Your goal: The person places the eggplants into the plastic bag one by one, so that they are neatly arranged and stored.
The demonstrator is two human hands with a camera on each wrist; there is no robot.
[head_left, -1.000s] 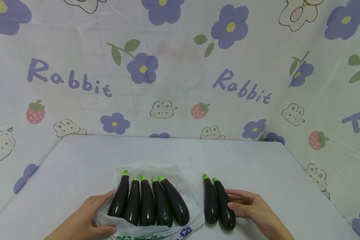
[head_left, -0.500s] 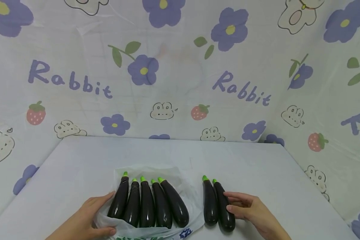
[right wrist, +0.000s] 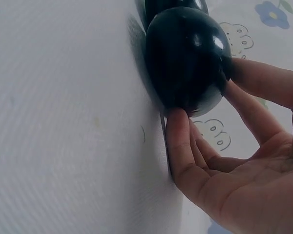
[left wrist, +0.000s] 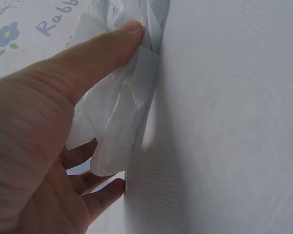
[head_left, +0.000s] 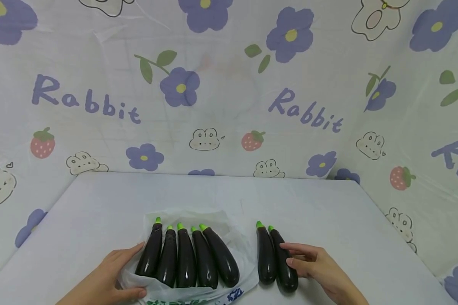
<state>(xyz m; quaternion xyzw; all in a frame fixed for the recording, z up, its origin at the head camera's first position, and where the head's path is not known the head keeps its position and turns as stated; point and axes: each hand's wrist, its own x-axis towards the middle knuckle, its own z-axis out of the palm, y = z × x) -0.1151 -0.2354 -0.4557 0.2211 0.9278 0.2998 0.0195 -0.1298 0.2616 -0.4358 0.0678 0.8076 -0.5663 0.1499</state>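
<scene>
Several dark, glossy eggplants with bright green stem ends lie side by side on a white plastic bag in the head view. My left hand rests at the bag's left side; in the left wrist view its thumb touches the crinkled plastic, fingers spread behind it. To the right, two more eggplants lie on the table. The right one is touched by the thumb and fingertips of my right hand. Beside it lies the left one. The right wrist view shows the fat end of an eggplant against my fingertips.
A white table lies under everything. Behind it and along its sides hangs a pale cloth printed with purple flowers, strawberries and rabbits. Green and blue print shows on the bag's near edge.
</scene>
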